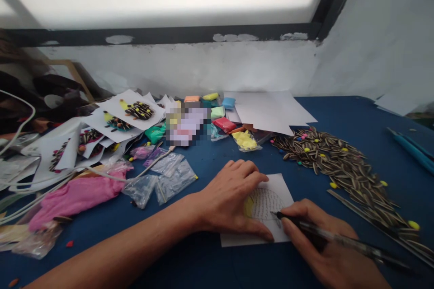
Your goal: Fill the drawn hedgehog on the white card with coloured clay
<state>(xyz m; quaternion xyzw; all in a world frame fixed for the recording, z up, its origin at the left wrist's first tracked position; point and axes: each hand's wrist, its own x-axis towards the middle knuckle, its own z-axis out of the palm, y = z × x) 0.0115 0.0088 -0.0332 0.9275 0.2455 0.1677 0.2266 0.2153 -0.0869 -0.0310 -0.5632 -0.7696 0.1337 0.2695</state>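
Observation:
A small white paper lies on the blue table in front of me. It carries a drawn rounded outline filled with rows of short pen marks, with a yellow patch at its left side. My left hand rests on the paper with fingers and thumb spread, partly covering the yellow patch. In my right hand is a black pen, gripped near its tip. The pen's point is at or just above the lower right of the marked outline; contact cannot be made out.
Striped sunflower seeds with small coloured balls spread at right, beside metal tweezers. Coloured clay packets and blank paper sheets lie behind. At left are seed-decorated cards, a pink clay bag, plastic bags and white cables.

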